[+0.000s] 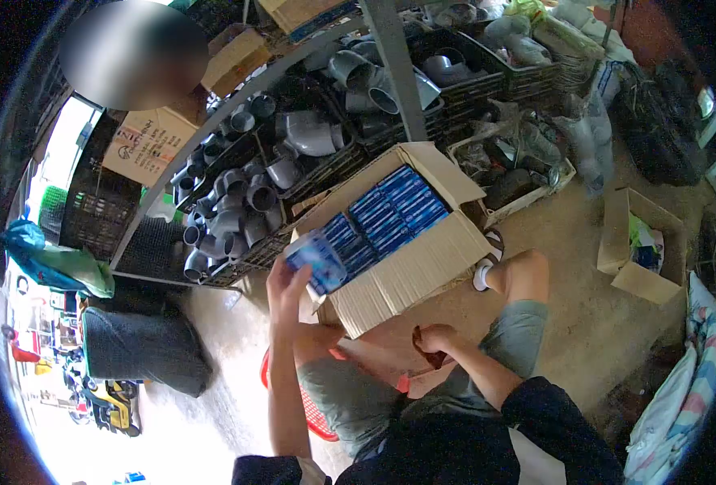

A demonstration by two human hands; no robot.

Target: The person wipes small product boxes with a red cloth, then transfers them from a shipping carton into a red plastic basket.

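Here, grey pipe fittings (249, 194) fill the rack at left. The left hand (287, 284) grips a blue packet (316, 260) just beside the carton (410, 271) of blue packets. The right hand (432, 338) pinches a small dark thing (419, 341) by the knee.

Above the cardboard box (406, 275): we see open room over its top, flaps folded out.
Behind the box: crates of grey pipe fittings (245, 202) and a shelf post (397, 73) stand close, blocking us.
Right: bare floor (584, 315) reaches a small carton (645, 242).
Near side: our knees crowd the box.
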